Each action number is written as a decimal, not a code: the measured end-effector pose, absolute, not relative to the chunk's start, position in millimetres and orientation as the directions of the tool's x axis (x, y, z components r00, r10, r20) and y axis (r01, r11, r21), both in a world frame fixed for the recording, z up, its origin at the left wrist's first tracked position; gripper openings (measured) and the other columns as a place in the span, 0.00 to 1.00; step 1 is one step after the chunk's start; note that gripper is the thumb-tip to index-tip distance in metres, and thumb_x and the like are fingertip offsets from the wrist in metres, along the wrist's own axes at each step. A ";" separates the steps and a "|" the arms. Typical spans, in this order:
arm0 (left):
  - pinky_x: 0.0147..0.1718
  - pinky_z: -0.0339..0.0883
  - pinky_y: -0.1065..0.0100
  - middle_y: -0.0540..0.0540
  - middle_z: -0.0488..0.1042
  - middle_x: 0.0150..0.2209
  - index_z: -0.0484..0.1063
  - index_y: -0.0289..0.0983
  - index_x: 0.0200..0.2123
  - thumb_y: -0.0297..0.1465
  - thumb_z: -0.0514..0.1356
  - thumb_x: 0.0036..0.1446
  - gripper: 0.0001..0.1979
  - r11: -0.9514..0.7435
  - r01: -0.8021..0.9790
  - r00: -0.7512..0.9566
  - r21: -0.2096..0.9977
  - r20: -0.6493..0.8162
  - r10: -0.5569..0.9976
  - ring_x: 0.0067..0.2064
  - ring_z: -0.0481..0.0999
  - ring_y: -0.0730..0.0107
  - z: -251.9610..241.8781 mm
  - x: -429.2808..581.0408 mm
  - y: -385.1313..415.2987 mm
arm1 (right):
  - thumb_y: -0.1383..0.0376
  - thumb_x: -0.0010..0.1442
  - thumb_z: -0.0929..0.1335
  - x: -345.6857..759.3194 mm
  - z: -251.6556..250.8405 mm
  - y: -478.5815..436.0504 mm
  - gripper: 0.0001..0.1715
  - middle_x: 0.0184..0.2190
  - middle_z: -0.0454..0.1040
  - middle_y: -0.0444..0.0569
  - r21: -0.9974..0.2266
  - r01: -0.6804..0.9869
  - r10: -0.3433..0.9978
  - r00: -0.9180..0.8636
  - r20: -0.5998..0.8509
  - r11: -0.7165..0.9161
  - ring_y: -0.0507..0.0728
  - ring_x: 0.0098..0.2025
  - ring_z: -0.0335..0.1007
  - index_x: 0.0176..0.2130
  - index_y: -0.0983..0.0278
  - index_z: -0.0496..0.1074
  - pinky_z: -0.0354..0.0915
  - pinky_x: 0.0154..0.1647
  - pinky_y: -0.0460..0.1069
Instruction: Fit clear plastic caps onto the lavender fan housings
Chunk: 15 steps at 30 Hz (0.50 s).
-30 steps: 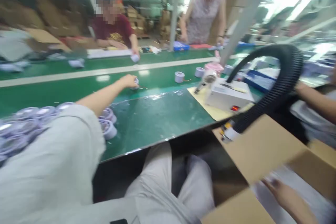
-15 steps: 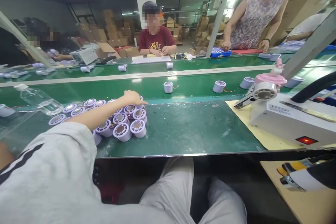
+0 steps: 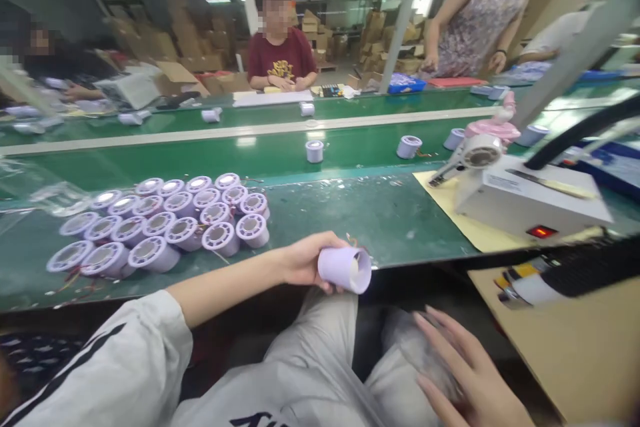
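My left hand [image 3: 306,260] is closed around a lilac plastic cylindrical housing [image 3: 337,268], held sideways just past the bench's front edge. Its open end faces right, and something pale shows inside; a thin wire sticks up behind it. Lower right, my right hand [image 3: 465,363] is spread over my lap with fingers apart, partly blurred, and nothing shows in it. Left of the held piece, several similar lilac housings [image 3: 219,237] stand in rows on the green bench [image 3: 320,213], with slotted ring tops and red wires.
On the right, a white machine [image 3: 530,200] with a lit red switch stands on yellow paper. Beneath it, a white-and-black handheld tool [image 3: 530,287] lies over a brown board [image 3: 560,333]. A clear bottle [image 3: 55,197] lies far left. Across the green conveyor [image 3: 220,163], co-workers sit and stand.
My left hand has come back from the rows toward me, now holding a lilac housing. My right hand has entered at lower right. The view has shifted.
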<state>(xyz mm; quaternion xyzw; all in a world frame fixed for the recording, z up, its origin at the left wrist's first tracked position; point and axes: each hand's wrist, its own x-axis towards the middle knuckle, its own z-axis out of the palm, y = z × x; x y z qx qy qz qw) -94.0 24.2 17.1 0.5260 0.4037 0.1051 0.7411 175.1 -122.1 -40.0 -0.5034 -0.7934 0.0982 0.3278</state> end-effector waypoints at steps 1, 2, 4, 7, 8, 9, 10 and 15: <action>0.16 0.59 0.73 0.47 0.70 0.28 0.67 0.35 0.40 0.47 0.51 0.52 0.21 0.527 0.238 0.719 0.816 -0.513 0.469 0.22 0.70 0.71 5.9 -79.7 15.0 | 0.57 0.65 0.65 168.3 -36.2 -122.5 0.28 0.62 0.61 0.53 -0.447 0.762 0.863 -0.287 0.416 0.468 0.68 0.55 0.68 0.64 0.50 0.62 0.72 0.47 0.58; 0.15 0.56 0.75 0.49 0.69 0.26 0.68 0.35 0.38 0.46 0.53 0.52 0.20 0.552 0.263 0.757 0.791 -0.524 0.390 0.20 0.67 0.74 -2.4 -67.9 7.2 | 0.59 0.65 0.65 161.9 -31.8 -121.6 0.30 0.63 0.59 0.55 -0.400 0.792 0.860 -0.290 0.420 0.462 0.69 0.55 0.68 0.64 0.51 0.62 0.72 0.47 0.60; 0.16 0.55 0.75 0.50 0.68 0.27 0.70 0.36 0.36 0.42 0.56 0.54 0.15 0.442 0.361 0.806 0.821 -0.513 0.295 0.20 0.64 0.77 -9.5 -51.4 -3.9 | 0.63 0.63 0.65 152.6 -23.3 -117.3 0.30 0.64 0.57 0.59 -0.322 0.843 0.868 -0.291 0.402 0.432 0.71 0.52 0.68 0.64 0.55 0.63 0.72 0.44 0.63; 0.28 0.64 0.73 0.49 0.71 0.33 0.73 0.36 0.36 0.36 0.58 0.57 0.10 0.027 0.396 0.866 0.918 -0.384 0.320 0.31 0.70 0.73 -3.1 -40.6 -10.6 | 0.71 0.59 0.67 150.7 -15.5 -113.9 0.24 0.62 0.60 0.62 -0.290 0.889 0.918 -0.273 0.286 0.355 0.71 0.50 0.67 0.55 0.61 0.72 0.73 0.41 0.62; 0.34 0.65 0.71 0.49 0.72 0.36 0.74 0.37 0.37 0.35 0.58 0.58 0.09 -0.125 0.379 0.876 0.917 -0.313 0.367 0.35 0.71 0.72 0.4 -39.1 -11.6 | 0.73 0.57 0.67 152.5 -14.3 -115.1 0.20 0.61 0.62 0.62 -0.323 0.889 0.938 -0.258 0.233 0.325 0.71 0.51 0.67 0.50 0.62 0.75 0.72 0.42 0.62; 0.39 0.65 0.69 0.48 0.72 0.37 0.75 0.37 0.37 0.34 0.58 0.59 0.09 -0.255 0.359 0.879 0.898 -0.233 0.416 0.38 0.71 0.70 3.4 -38.1 -12.6 | 0.74 0.56 0.68 154.7 -13.4 -117.3 0.16 0.59 0.63 0.61 -0.385 0.875 0.954 -0.241 0.178 0.293 0.70 0.52 0.66 0.44 0.63 0.76 0.72 0.44 0.61; 0.42 0.64 0.68 0.48 0.72 0.38 0.76 0.38 0.38 0.34 0.58 0.60 0.09 -0.352 0.342 0.876 0.871 -0.160 0.455 0.40 0.71 0.69 5.2 -37.3 -13.7 | 0.75 0.55 0.68 157.1 -12.7 -120.2 0.12 0.58 0.64 0.59 -0.471 0.843 0.966 -0.226 0.130 0.260 0.69 0.54 0.66 0.39 0.63 0.76 0.71 0.46 0.61; 0.42 0.65 0.67 0.47 0.73 0.41 0.74 0.38 0.44 0.38 0.65 0.56 0.14 -0.422 0.275 0.828 0.864 0.011 0.561 0.40 0.72 0.68 -6.5 -35.0 -18.7 | 0.63 0.60 0.70 162.4 -6.2 -130.4 0.05 0.53 0.68 0.52 -0.871 0.491 0.991 -0.123 -0.045 0.021 0.63 0.55 0.66 0.31 0.61 0.74 0.63 0.55 0.57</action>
